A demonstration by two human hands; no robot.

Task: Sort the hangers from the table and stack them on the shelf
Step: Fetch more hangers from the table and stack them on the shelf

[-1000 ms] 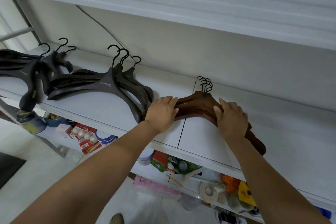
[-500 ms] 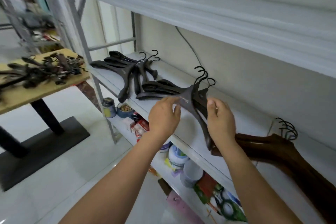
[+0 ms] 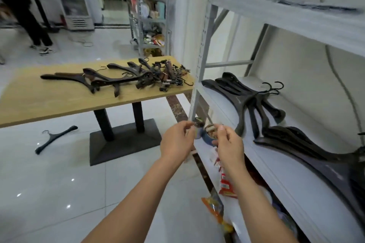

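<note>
Hangers [image 3: 118, 79] lie in a mixed heap on the worktop [image 3: 59, 104] at ten o'clock. Dark wooden ones are tangled with clip ones [image 3: 167, 77] at the end nearest the shelf [image 3: 223, 108], so I judge most of the sorting is yet to do. On that shelf at two o'clock a fan of black hangers [image 3: 246, 98] lies flat with hooks to the wall. A second black stack [image 3: 292, 140] sits at three o'clock, kept apart, probably by type. My left grip [image 3: 177, 142] and right grip [image 3: 229, 144] hang at centre between worktop and shelf, fingers loosely curled, holding nothing, free for the next pick. One stray hanger [image 3: 55, 138] lies on the floor [image 3: 59, 183] at eight o'clock.
</note>
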